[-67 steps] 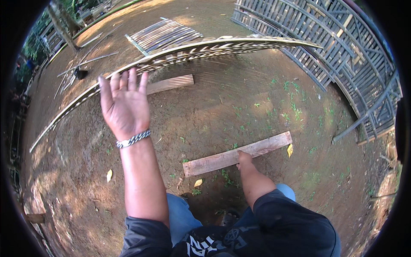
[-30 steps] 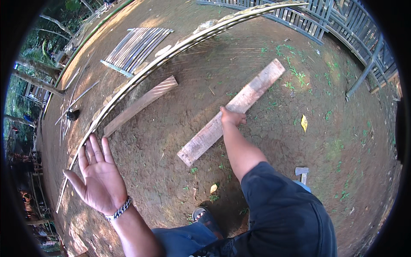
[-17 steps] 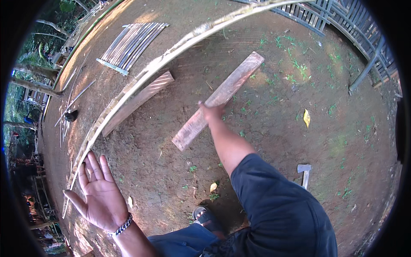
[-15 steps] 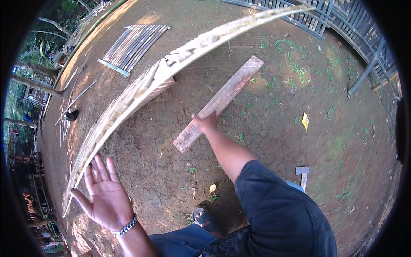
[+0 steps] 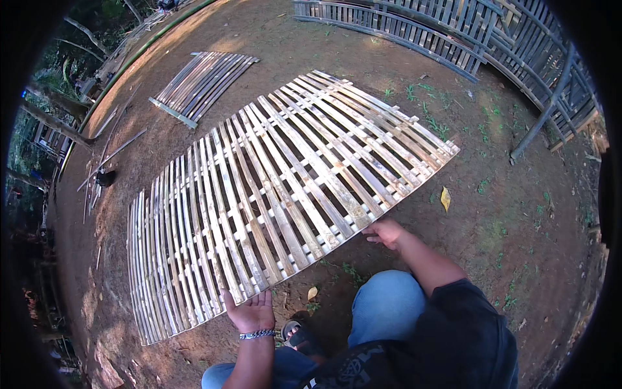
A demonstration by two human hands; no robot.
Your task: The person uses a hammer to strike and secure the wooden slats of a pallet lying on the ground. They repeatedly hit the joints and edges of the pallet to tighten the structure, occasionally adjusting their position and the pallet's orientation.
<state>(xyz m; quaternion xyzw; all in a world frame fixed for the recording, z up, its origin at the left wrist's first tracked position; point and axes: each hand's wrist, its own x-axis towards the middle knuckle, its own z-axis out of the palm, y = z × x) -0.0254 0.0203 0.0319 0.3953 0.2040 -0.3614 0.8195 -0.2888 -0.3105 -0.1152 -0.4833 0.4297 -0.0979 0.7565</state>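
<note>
A bamboo slat panel (image 5: 278, 188), pale and slightly curved, lies broad across the middle, its many narrow slats crossed by several strips. At its near edge, left of centre, my left hand (image 5: 251, 316) is palm up, with the thumb by the rim and the fingers reaching partly under it. Farther right along that same edge, my right hand (image 5: 389, 234) grips the rim from below, with some fingers hidden by the slats. What supports the panel's far side cannot be seen.
A smaller slat panel (image 5: 204, 84) lies on the dirt beyond. Bamboo fencing (image 5: 414, 39) curves across the far right, with a slanted pole (image 5: 544, 107). Loose sticks (image 5: 113, 159) and a dark object (image 5: 105, 177) are at left. My sandalled foot (image 5: 300, 337) is below.
The panel, seen nearly edge-on before, has tipped down flat. My right hand has let go of a wooden block and taken the panel's near edge. My left hand has moved right along the rim.
</note>
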